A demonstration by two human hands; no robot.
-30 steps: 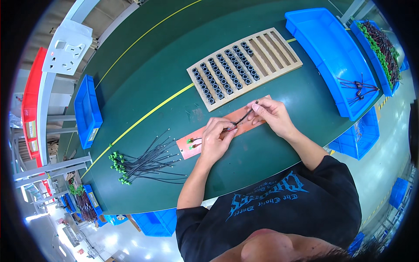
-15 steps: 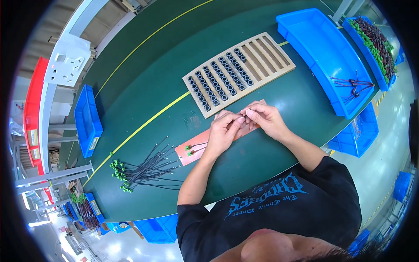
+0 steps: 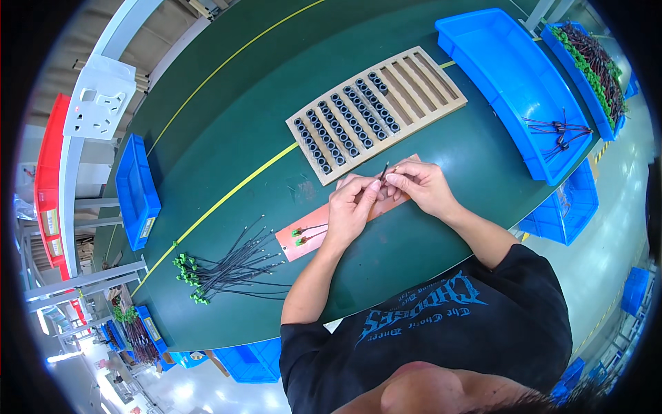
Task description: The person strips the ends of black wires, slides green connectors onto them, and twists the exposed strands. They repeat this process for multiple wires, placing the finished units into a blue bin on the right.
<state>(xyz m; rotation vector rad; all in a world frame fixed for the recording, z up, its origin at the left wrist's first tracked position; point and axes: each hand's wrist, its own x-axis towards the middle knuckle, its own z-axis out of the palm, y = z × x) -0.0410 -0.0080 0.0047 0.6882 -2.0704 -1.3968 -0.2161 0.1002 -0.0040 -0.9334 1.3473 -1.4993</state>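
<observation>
- The left hand and right hand meet above an orange mat on the green worktop.
- Both grips are pinched shut on a thin dark wire.
- A wooden tray of black rings lies just beyond.
- A wire bundle lies left.

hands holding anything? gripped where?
Yes: a thin dark wire, pinched near its upper end between the fingertips of the left hand and the right hand, above the orange mat.
</observation>
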